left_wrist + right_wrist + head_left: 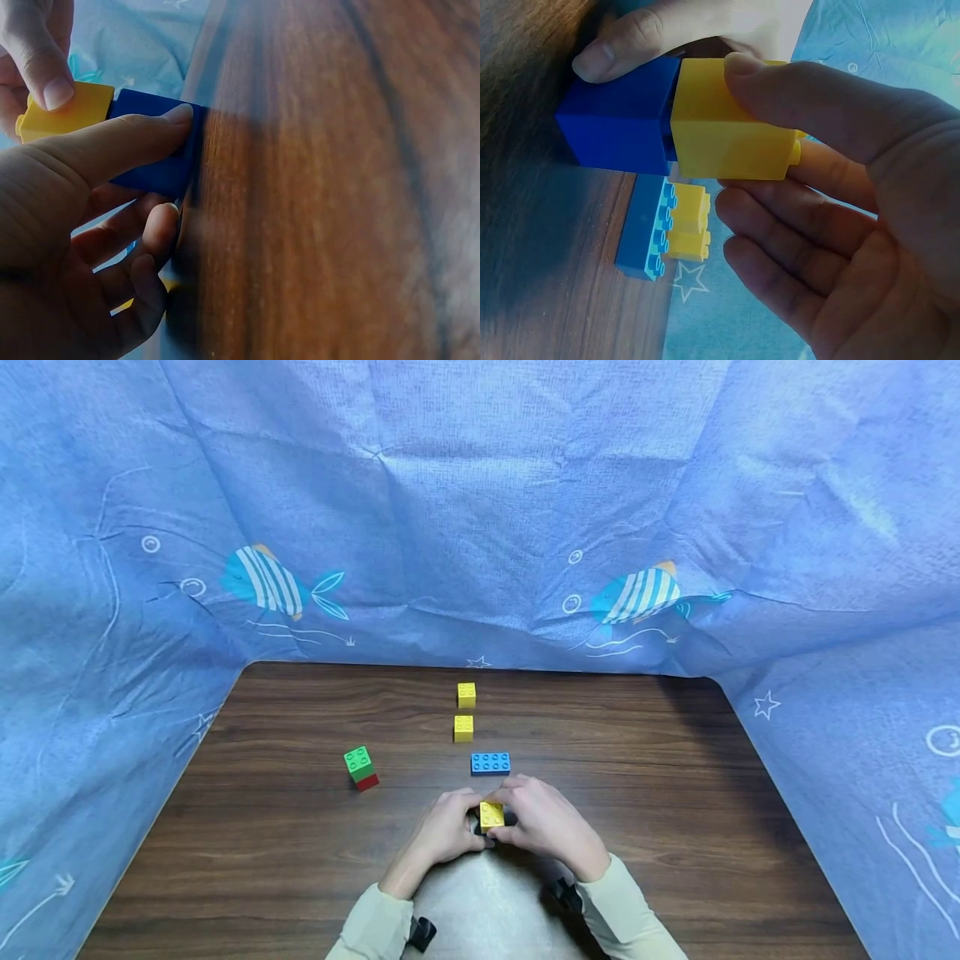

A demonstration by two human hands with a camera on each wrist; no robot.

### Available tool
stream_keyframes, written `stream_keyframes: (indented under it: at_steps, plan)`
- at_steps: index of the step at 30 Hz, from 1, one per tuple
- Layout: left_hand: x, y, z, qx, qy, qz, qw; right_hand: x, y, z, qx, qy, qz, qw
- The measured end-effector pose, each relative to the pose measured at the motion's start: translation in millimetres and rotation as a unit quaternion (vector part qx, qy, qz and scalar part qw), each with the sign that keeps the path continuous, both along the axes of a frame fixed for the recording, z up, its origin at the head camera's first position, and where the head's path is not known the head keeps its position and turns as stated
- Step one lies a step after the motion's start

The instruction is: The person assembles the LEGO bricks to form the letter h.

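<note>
both hands [498, 831] on yellow brick [492, 815] atop dark blue brick [619, 124], near table's front edge

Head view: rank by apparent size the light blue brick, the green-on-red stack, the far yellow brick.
1. Light blue brick, the widest, eight studs.
2. Green-on-red stack, two bricks high.
3. Far yellow brick, smallest, but it lies farthest from the camera, so the gap to the stack is unsure.
</note>
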State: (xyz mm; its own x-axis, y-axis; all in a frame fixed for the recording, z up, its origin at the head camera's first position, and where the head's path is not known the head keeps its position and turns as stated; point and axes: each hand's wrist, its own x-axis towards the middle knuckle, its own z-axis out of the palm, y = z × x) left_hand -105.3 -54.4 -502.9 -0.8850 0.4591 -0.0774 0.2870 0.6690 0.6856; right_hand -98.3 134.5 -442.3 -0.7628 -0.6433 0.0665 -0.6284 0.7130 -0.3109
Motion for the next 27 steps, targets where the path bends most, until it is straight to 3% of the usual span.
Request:
stream_keyframes:
  at_steps: [11, 27]
  plan:
    - [-0.7, -0.7, 0.0, 0.002, 0.003, -0.004, 1.0000, 0.3, 1.4, -2.2, -0.002, -0.019, -0.023, 1.000]
    - [0.3, 0.4, -1.3, 0.004, 0.009, -0.004, 0.9999, 3.7, -1.6, -4.4, 0.017, 0.002, -0.043, 0.999]
